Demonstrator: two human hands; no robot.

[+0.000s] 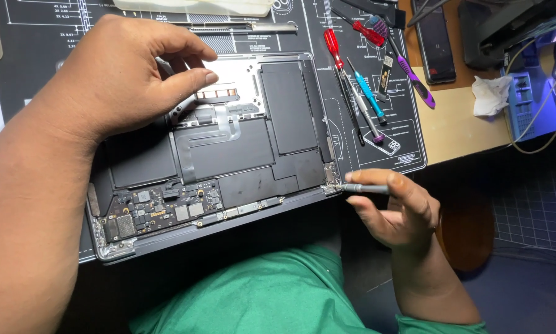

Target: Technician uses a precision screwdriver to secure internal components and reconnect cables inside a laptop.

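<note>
Two Hands on an Opened Laptop

Nearest, the right hand (392,210) pinched a slim grey metal screwdriver (363,188) against the opened dark-grey laptop's (228,148) right corner. Farther, the left hand (120,77) rested there, fingers curled. Beyond lay red-handled screwdrivers (335,49) on the worktop (457,130).

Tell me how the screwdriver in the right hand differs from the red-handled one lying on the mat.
The grey screwdriver is gripped in the right hand, its tip at the open laptop's near corner; the red-handled screwdriver lies loose on the black mat. The grey one lies sideways across the view; the red one runs front to back. Both are slim precision drivers.
</note>
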